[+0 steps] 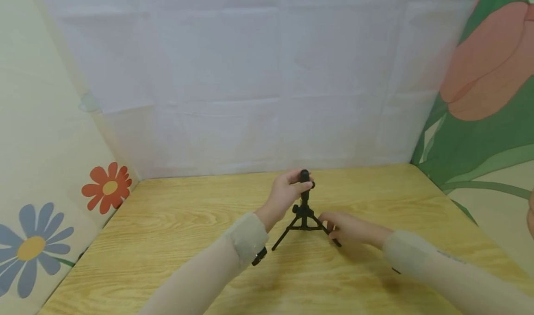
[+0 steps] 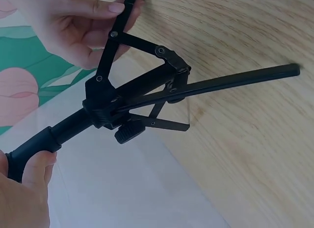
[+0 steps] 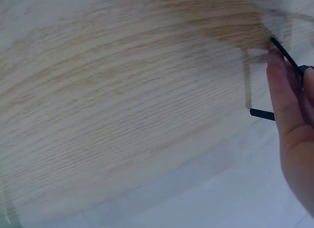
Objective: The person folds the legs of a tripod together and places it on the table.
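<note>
A small black tripod stands with its legs spread over the wooden table. My left hand grips its upper column near the top, the thumb lying across the front. At the lower right, my right hand pinches one leg between thumb and fingers, clearly seen in the left wrist view, where the right hand is at the top. That view also shows the hinged braces and a ridged knob beside the hub. In the right wrist view, the right hand partly hides the legs.
The light wood-grain table reaches back to a white cloth backdrop. Flower-printed panels stand at the left and right sides.
</note>
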Demonstrator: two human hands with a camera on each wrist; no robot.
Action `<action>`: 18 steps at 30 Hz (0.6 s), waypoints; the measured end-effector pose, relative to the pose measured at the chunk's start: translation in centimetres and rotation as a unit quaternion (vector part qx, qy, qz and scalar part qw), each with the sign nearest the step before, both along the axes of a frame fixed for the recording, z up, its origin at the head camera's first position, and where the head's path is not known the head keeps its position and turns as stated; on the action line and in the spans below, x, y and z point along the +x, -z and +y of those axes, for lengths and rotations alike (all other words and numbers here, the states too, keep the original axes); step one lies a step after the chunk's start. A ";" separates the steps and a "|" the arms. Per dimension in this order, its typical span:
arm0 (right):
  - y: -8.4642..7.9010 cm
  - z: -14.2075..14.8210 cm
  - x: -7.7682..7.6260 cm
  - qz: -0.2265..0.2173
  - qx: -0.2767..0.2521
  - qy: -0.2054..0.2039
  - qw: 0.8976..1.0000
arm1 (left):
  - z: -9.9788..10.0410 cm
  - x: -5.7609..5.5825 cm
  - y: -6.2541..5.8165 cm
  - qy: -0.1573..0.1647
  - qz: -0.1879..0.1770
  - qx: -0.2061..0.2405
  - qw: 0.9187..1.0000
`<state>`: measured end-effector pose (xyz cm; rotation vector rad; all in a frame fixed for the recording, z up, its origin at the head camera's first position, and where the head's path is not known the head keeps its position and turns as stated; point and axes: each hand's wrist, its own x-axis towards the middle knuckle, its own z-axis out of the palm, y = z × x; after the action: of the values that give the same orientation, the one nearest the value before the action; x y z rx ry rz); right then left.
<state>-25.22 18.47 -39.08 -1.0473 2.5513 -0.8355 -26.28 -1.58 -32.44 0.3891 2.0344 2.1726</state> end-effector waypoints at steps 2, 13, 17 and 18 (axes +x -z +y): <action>0.0 -0.1 0.0 -0.001 0.001 0.000 1.000 | -0.1 0.0 0.0 -0.002 0.001 0.002 1.000; 0.8 0.3 -0.2 -0.043 -0.071 -0.019 0.996 | -0.3 0.3 0.2 -0.014 0.019 0.009 1.000; 1.0 0.4 0.0 -0.037 -0.079 -0.006 0.996 | -0.1 0.4 0.2 -0.017 0.017 0.011 1.000; 1.0 0.3 0.1 -0.035 -0.079 0.002 0.996 | -0.1 0.4 0.2 -0.017 0.017 0.012 1.000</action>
<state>-25.16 18.78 -40.08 -1.0384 2.4636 -1.0705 -25.87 -1.67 -32.61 0.3993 2.0495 2.2269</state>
